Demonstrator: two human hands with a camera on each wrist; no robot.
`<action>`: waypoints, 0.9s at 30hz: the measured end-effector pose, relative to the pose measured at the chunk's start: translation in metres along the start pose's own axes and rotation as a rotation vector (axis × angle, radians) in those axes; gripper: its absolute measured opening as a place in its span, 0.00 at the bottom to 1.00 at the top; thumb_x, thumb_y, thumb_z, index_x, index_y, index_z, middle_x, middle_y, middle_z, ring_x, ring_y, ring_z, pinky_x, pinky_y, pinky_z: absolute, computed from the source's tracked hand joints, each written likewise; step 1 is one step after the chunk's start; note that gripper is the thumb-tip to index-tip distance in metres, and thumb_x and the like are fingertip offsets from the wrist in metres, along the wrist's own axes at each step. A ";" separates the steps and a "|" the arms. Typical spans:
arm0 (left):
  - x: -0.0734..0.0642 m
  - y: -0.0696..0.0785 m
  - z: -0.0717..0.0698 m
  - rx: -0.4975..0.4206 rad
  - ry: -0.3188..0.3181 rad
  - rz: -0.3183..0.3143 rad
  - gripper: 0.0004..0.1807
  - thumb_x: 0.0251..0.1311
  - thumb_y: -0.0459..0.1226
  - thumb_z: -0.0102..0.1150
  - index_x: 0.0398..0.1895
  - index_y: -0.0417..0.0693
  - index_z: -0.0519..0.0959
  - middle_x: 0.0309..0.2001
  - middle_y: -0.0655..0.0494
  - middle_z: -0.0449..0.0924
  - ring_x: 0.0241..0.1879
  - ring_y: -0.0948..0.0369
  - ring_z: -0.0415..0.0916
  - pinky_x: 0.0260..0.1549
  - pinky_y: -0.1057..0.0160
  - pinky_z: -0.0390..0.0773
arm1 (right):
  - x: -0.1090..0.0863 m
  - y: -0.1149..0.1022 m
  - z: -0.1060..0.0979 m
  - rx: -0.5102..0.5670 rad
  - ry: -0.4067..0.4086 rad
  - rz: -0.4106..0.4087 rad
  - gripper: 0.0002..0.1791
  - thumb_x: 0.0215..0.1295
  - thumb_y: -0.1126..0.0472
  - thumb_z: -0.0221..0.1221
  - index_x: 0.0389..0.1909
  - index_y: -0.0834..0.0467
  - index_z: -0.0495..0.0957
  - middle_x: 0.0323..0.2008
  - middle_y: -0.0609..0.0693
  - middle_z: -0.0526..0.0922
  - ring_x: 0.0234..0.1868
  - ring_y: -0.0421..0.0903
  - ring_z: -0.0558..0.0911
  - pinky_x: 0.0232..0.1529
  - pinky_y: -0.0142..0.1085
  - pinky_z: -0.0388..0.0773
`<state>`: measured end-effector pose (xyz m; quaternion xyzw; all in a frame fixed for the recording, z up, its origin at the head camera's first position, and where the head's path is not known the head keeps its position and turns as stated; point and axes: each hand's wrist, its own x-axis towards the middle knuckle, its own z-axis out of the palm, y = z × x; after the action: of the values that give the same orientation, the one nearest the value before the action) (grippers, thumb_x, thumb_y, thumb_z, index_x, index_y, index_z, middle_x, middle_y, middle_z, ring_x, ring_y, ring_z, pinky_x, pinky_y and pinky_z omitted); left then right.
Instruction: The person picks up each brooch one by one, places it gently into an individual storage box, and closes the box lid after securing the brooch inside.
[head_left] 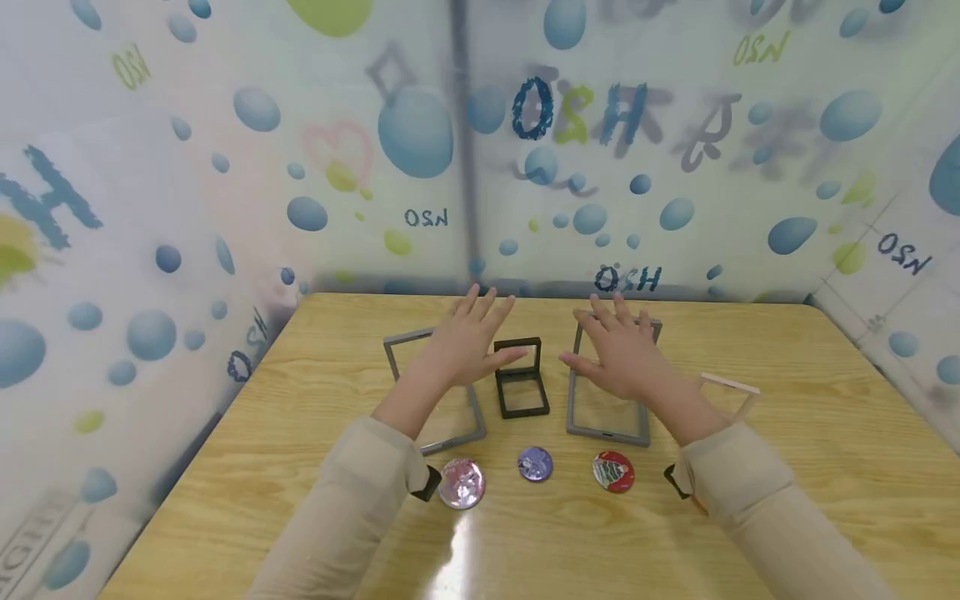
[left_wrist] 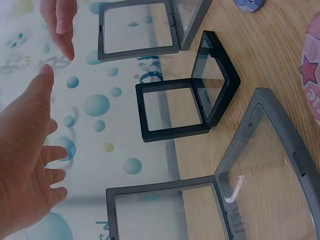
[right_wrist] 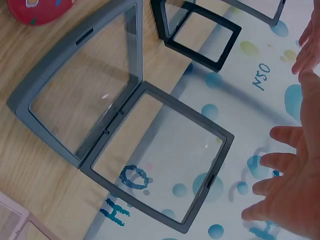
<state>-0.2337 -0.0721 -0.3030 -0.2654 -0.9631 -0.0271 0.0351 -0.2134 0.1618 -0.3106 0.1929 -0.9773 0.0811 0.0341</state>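
Observation:
Both hands are held in the air over the table with fingers spread, holding nothing. In the head view, my left hand (head_left: 467,343) is above a grey hinged clear display frame (head_left: 477,412) and partly hides it. My right hand (head_left: 621,357) hovers over another grey hinged frame (head_left: 607,436). A smaller black hinged frame (head_left: 519,376) stands opened between the hands. The wrist views show all three frames unfolded at an angle, with clear film panes, and each hand apart from them.
Nearer me lie a pink round badge (head_left: 462,483), a purple badge (head_left: 535,464) and a red badge with a tree picture (head_left: 613,472). A pale pink frame (head_left: 730,383) is partly behind the right forearm. A patterned curtain (head_left: 480,192) borders the wooden table (head_left: 247,500).

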 end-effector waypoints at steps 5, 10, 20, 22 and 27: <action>-0.011 -0.002 0.004 -0.022 0.054 0.059 0.38 0.60 0.60 0.40 0.67 0.48 0.56 0.66 0.43 0.55 0.67 0.46 0.45 0.63 0.49 0.48 | -0.003 -0.010 0.009 -0.004 0.061 -0.078 0.36 0.63 0.40 0.47 0.63 0.62 0.61 0.66 0.64 0.53 0.67 0.63 0.46 0.59 0.62 0.43; -0.031 -0.005 0.010 -0.039 0.108 0.094 0.34 0.60 0.58 0.44 0.61 0.45 0.66 0.59 0.45 0.67 0.60 0.47 0.60 0.57 0.47 0.60 | -0.007 -0.023 0.022 0.007 0.155 -0.134 0.32 0.62 0.43 0.50 0.57 0.65 0.68 0.61 0.64 0.63 0.64 0.62 0.57 0.60 0.56 0.52; -0.072 -0.010 0.036 -0.097 0.080 0.089 0.26 0.58 0.52 0.52 0.51 0.41 0.75 0.46 0.46 0.78 0.43 0.52 0.77 0.39 0.55 0.76 | -0.013 -0.047 0.039 0.086 0.121 -0.194 0.29 0.62 0.45 0.51 0.51 0.66 0.72 0.54 0.62 0.71 0.57 0.60 0.67 0.55 0.51 0.65; -0.080 -0.010 0.041 -0.105 0.054 0.075 0.25 0.57 0.52 0.53 0.48 0.41 0.76 0.44 0.46 0.79 0.40 0.53 0.78 0.35 0.56 0.77 | -0.014 -0.052 0.044 0.077 0.102 -0.224 0.28 0.62 0.45 0.52 0.50 0.65 0.73 0.51 0.61 0.73 0.55 0.58 0.69 0.54 0.49 0.67; -0.095 -0.012 0.051 -0.106 0.039 0.065 0.20 0.56 0.49 0.56 0.38 0.41 0.78 0.32 0.51 0.81 0.29 0.59 0.78 0.25 0.63 0.76 | -0.013 -0.063 0.054 0.037 0.085 -0.344 0.22 0.59 0.48 0.57 0.42 0.64 0.77 0.41 0.56 0.79 0.45 0.53 0.76 0.47 0.44 0.72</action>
<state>-0.1614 -0.1276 -0.3624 -0.2975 -0.9503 -0.0820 0.0404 -0.1793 0.1002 -0.3562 0.3541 -0.9259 0.1000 0.0854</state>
